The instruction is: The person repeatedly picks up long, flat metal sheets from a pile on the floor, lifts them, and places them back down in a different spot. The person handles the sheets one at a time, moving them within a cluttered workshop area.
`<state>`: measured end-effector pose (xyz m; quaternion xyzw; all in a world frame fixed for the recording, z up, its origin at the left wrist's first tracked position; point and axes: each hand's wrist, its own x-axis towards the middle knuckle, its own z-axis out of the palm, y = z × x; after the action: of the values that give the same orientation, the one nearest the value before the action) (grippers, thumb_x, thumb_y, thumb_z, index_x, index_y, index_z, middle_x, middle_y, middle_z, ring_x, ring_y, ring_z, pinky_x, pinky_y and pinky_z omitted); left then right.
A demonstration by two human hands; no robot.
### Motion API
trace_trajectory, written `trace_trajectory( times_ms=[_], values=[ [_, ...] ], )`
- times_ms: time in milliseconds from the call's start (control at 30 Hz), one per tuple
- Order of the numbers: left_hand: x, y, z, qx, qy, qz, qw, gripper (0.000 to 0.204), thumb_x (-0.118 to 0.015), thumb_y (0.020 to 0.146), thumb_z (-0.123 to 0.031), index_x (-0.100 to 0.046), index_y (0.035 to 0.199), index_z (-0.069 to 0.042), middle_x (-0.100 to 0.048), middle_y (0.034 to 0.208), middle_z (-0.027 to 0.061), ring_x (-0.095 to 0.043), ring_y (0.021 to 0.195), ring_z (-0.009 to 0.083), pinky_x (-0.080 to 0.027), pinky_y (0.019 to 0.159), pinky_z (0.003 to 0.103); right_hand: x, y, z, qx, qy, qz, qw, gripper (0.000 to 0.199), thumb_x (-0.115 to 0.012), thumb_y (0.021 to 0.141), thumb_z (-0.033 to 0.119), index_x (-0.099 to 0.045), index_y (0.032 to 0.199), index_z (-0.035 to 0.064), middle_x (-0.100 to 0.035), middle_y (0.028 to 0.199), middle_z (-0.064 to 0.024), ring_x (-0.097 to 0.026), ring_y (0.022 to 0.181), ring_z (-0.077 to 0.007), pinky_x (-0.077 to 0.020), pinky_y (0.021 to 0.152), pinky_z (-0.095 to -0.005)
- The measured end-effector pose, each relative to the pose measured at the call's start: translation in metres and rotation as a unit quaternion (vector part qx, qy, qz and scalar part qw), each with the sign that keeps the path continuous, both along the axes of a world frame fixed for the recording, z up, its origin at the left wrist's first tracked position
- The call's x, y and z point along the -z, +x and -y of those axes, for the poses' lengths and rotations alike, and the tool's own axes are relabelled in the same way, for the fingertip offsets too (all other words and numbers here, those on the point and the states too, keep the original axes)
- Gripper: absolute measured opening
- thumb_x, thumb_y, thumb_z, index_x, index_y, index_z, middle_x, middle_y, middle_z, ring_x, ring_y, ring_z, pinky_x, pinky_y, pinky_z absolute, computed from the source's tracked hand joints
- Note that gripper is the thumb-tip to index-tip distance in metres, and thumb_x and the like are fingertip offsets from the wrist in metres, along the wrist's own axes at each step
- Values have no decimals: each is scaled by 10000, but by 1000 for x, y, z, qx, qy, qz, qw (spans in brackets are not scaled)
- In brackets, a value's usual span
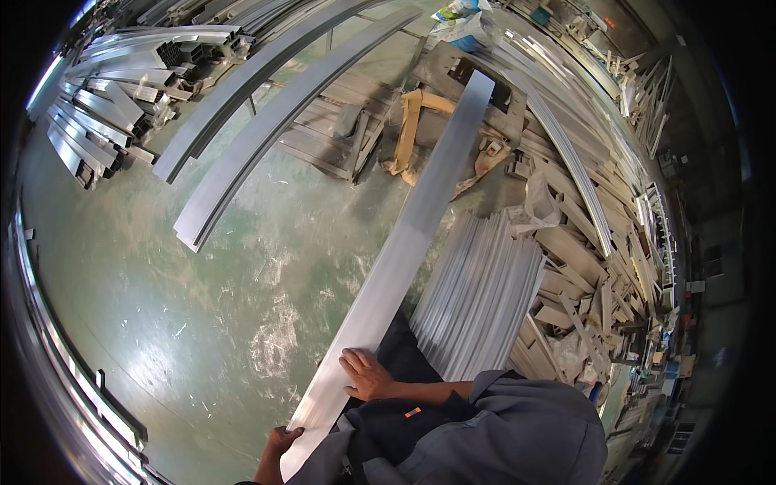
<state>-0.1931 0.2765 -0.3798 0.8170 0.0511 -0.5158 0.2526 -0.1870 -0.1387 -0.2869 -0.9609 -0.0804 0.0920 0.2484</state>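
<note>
A long, flat silver-grey metal profile point(396, 246) slants from my body up to a machine table point(440, 69), where its far end lies over a dark opening. At its near end, my left hand point(279, 444) is closed round the left edge, thumb on top and the other fingers mostly hidden. Farther along, my right hand point(368, 376) grips the right edge, its bent fingers on the upper face. My grey right sleeve point(525, 420) reaches in from the lower right.
Two long profiles point(275, 137) lie on a stand at upper left. Stacked metal tubes point(121, 89) fill the far left. Ribbed metal lengths point(481, 291) lie right of the held profile, beside a heap of offcuts point(582, 242). A wooden pallet point(323, 145) stands left of the machine.
</note>
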Motion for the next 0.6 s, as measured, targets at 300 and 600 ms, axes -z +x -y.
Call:
trace_trajectory(
  times_ms=[300, 600],
  values=[
    [-36, 27, 194, 296, -63, 355, 884, 392, -726, 834, -400, -590, 1092, -138, -604, 1098, 117, -651, 971, 320, -552, 655, 461, 26, 90, 106, 569, 479, -146, 652, 625, -772, 831, 456, -659, 1095, -99, -700, 987, -177, -667, 885, -238, -513, 757, -375],
    [-66, 254, 523, 107, -121, 225, 961, 687, -696, 875, -574, -581, 1035, 85, -668, 803, 175, -671, 732, 317, -527, 651, 409, 67, 265, 444, 678, 514, 83, 518, 501, -751, 873, 363, -633, 1122, -56, -682, 984, -137, -663, 838, -243, -541, 733, -407]
  ],
)
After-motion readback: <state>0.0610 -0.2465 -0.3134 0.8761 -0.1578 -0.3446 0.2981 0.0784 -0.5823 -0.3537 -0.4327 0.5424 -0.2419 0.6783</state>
